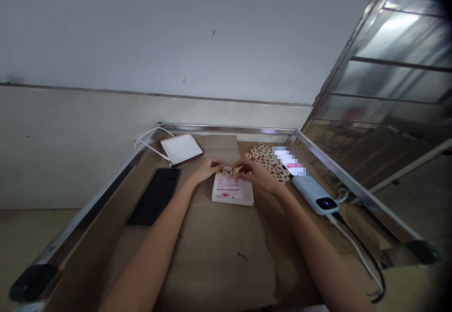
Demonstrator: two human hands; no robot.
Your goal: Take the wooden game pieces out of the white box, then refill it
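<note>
A shallow white box (pixel 233 201) lies on the cardboard, with pink lines and red marks on its inner floor. A few round wooden Chinese chess pieces (pixel 228 172) sit along its far side. My left hand (pixel 207 169) is closed at the far left corner of the box, fingertips at its rim beside these pieces; its exact grip is partly hidden. Over the far right corner, my right hand (pixel 257 173) pinches a pale chess piece (pixel 238 169) between thumb and fingers. Many more loose chess pieces (pixel 261 151) are spread just beyond and to the right of that hand.
A black phone (pixel 155 196) lies left of my left forearm. Behind it is a white-topped flat box (pixel 181 148) with a white cable. At right are a lit screen (pixel 290 160) and a blue power bank (pixel 312 194) with cables. A metal rail (pixel 226 128) borders the cardboard-covered surface (pixel 219 255).
</note>
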